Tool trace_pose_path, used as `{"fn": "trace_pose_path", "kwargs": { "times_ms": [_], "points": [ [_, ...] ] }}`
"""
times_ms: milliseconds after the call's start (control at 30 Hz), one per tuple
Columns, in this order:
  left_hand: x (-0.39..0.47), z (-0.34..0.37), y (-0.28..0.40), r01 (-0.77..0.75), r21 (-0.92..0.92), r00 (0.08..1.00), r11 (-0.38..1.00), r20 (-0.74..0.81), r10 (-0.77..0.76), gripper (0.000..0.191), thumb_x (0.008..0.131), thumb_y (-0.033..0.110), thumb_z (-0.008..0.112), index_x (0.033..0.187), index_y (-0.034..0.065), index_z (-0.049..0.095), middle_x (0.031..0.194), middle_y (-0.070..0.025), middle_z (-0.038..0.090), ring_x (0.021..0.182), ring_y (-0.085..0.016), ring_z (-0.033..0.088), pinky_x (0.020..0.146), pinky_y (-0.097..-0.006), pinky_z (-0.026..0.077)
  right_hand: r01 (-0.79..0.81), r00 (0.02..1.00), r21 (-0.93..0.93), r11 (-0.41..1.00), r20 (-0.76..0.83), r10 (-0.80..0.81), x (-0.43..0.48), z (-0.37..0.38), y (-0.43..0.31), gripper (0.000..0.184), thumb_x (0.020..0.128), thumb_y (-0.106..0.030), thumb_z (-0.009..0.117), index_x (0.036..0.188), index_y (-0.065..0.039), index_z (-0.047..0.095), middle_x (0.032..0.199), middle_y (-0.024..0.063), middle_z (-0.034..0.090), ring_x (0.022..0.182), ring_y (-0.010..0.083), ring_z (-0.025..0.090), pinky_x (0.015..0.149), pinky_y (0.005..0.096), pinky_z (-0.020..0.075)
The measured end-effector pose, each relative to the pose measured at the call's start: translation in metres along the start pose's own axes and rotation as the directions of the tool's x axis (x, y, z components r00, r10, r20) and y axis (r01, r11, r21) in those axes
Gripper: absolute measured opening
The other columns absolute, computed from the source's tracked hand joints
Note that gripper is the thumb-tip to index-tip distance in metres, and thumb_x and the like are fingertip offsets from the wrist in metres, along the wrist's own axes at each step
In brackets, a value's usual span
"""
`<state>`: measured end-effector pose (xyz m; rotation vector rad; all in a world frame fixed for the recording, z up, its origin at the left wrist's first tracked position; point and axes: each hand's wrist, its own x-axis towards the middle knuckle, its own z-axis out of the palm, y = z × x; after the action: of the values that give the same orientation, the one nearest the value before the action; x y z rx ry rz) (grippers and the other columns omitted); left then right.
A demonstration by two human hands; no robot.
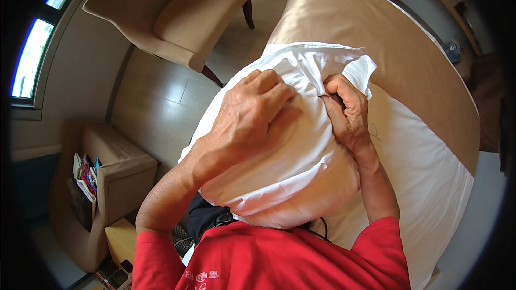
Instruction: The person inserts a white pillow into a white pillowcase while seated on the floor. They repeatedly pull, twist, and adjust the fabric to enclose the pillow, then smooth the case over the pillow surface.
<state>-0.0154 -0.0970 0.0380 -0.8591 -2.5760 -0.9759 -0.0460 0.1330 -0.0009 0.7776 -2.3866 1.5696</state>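
A plump pillow in a white pillowcase rests against my red shirt, over the near part of the bed. My left hand lies across its upper left side, fingers curled against the white cloth; the fingertips are hidden. On the right, my right hand pinches the gathered pillowcase between thumb and bent fingers. A loose white flap sticks out beyond the right knuckles, and the cloth is creased between both hands.
The bed carries a shiny tan cover and a white sheet. A tan upholstered chair with a small dark object stands ahead left. Another upholstered seat holds folded items at left, above a cardboard box.
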Motion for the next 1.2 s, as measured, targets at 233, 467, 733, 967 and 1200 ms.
{"fn": "trace_pose_path", "kwargs": {
  "times_ms": [233, 467, 733, 967, 1200],
  "points": [
    [0.007, -0.002, 0.005, -0.033, -0.026, 0.999, 0.999, 0.000, 0.033, 0.012, 0.084, -0.004, 0.065, 0.090, 0.0019, 0.057, 0.081, -0.0131, 0.057, 0.075, -0.036, 0.058, 0.067, -0.0438, 0.048, -0.065, 0.992, 0.111, 0.992, -0.103, 0.077, -0.009, 0.000, 0.003, 0.005, 0.091, 0.003, 0.061, 0.094, 0.001, 0.057, 0.093, 0.0081, 0.061, 0.082, 0.0179, 0.056, 0.078, 0.0285, 0.0475],
    [-0.017, -0.034, 0.031, 0.034, -0.276, 0.945, 0.961, 0.322, 0.059, 0.017, 0.076, -0.006, 0.064, 0.087, 0.0026, 0.054, 0.078, -0.0132, 0.055, 0.074, -0.037, 0.056, 0.065, -0.0450, 0.046, -0.062, 0.979, 0.106, 0.992, -0.188, 0.081, -0.011, -0.001, 0.000, 0.007, 0.092, 0.004, 0.062, 0.097, 0.000, 0.062, 0.095, 0.0085, 0.063, 0.085, 0.0190, 0.059, 0.079, 0.0284, 0.0483],
    [-0.025, -0.028, 0.024, 0.073, -0.302, 0.948, 0.951, 0.317, 0.028, 0.012, 0.081, -0.001, 0.068, 0.088, 0.0014, 0.058, 0.080, -0.0131, 0.060, 0.077, -0.036, 0.061, 0.070, -0.0434, 0.049, 0.014, 1.000, -0.066, 0.998, 0.024, -0.012, -0.010, -0.004, -0.011, 0.012, 0.090, 0.005, 0.059, 0.098, -0.001, 0.065, 0.084, 0.0215, 0.065, 0.080, 0.0376, 0.066, 0.073, 0.0386, 0.0519],
    [0.014, -0.029, 0.018, -0.058, -0.065, 0.998, 0.996, -0.031, 0.056, 0.024, 0.081, 0.004, 0.077, 0.102, 0.0005, 0.067, 0.098, -0.0143, 0.066, 0.088, -0.034, 0.065, 0.078, -0.0396, 0.053, -0.094, 0.977, -0.061, 0.994, 0.187, 0.104, -0.012, -0.004, -0.006, 0.021, 0.085, 0.006, 0.054, 0.102, -0.002, 0.063, 0.079, 0.0183, 0.065, 0.070, 0.0357, 0.064, 0.065, 0.0414, 0.0493],
    [0.024, 0.008, 0.007, -0.111, 0.067, 0.978, 0.992, 0.187, 0.097, 0.032, 0.085, 0.022, 0.077, 0.108, 0.0012, 0.068, 0.097, -0.0147, 0.065, 0.089, -0.035, 0.064, 0.079, -0.0447, 0.053, -0.393, 0.915, 0.271, 0.879, 0.018, 0.404, -0.009, -0.002, -0.005, 0.016, 0.095, 0.000, 0.063, 0.111, 0.000, 0.067, 0.078, -0.0003, 0.066, 0.069, 0.0065, 0.055, 0.066, 0.0254, 0.0480]
  ]
}}
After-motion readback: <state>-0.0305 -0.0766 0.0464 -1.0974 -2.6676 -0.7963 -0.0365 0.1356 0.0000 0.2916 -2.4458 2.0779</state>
